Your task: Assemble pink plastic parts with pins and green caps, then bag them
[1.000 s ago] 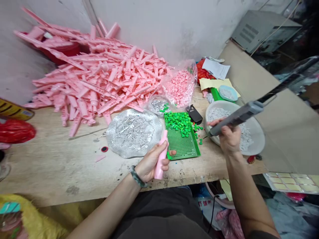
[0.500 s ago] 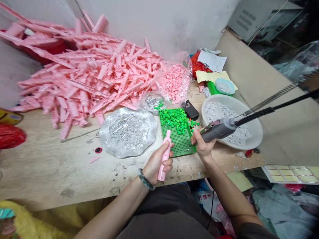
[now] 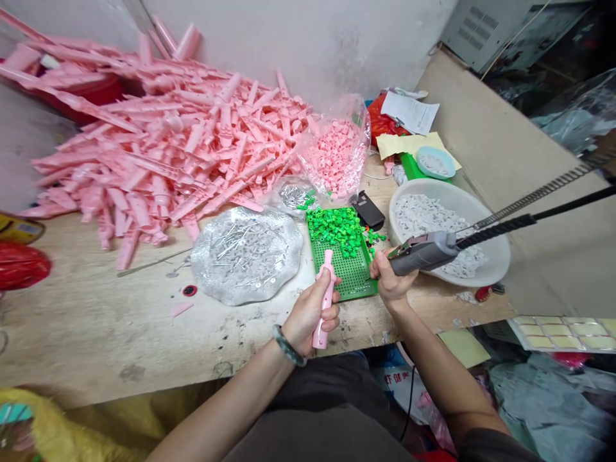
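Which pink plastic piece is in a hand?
The tubular pink plastic piece in the left hand, apart from the heap of pink pieces against the wall.

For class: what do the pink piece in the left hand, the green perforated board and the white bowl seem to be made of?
The pink piece: probably moulded plastic, satin-matte, even colour, crisp edges. The green perforated board: likely moulded plastic, with uniform holes. The white bowl: smooth plastic, possibly enamel, faint sheen.

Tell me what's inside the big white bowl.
The white bowl holds a heap of small white plastic pieces. They cover its bottom, and the grey power tool in the right hand hides part of the heap.
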The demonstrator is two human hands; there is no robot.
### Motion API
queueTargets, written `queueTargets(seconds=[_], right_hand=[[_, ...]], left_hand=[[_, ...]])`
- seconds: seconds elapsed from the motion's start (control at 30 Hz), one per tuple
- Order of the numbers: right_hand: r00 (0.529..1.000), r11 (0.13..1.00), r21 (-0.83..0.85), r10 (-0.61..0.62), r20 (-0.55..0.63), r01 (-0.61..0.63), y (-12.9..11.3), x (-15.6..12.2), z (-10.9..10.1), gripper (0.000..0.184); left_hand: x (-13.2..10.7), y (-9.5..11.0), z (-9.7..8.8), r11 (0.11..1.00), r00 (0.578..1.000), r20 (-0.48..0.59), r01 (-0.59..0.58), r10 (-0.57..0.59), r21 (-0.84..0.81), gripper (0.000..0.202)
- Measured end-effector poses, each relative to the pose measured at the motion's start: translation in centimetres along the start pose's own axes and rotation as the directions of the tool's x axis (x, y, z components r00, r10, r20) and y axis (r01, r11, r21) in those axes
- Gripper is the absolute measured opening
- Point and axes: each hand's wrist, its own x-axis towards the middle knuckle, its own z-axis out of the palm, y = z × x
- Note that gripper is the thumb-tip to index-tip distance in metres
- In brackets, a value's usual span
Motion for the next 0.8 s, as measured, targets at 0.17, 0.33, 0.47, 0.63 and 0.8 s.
queueTargets(seconds=[0.17, 0.33, 0.47, 0.63, 0.8], right_hand=[[1.0, 1.0, 0.025, -0.004, -0.003, 0.004, 0.3, 0.1, 0.0, 0.033], [1.0, 0.997, 0.068, -0.023, -0.015, 0.024, 0.4, 0.2, 0.0, 0.034], [0.997, 0.99, 0.121, -0.071, 0.026, 0.068, -1.9, 0.4, 0.6, 0.03], [0.959, 0.947, 0.302, -0.184, 0.216, 0.114, -7.6, -0.8, 2.1, 0.026], [0.945, 0.947, 0.283, -0.225, 0.235, 0.155, -8.0, -1.0, 2.4, 0.026]], left_hand=[[0.4, -0.4, -0.2, 0.998, 0.999, 0.028, 0.02, -0.018, -0.056, 0.05], [0.3, -0.6, -0.4, 0.996, 0.998, 0.052, 0.022, -0.017, -0.091, 0.051], [0.2, -0.8, -0.2, 0.996, 1.0, -0.005, -0.03, 0.03, -0.085, 0.052], [0.2, -1.4, 0.2, 0.991, 0.989, -0.078, -0.127, 0.124, -0.042, 0.053], [-0.1, -1.4, -0.1, 0.987, 0.985, -0.095, -0.152, 0.147, -0.046, 0.052]])
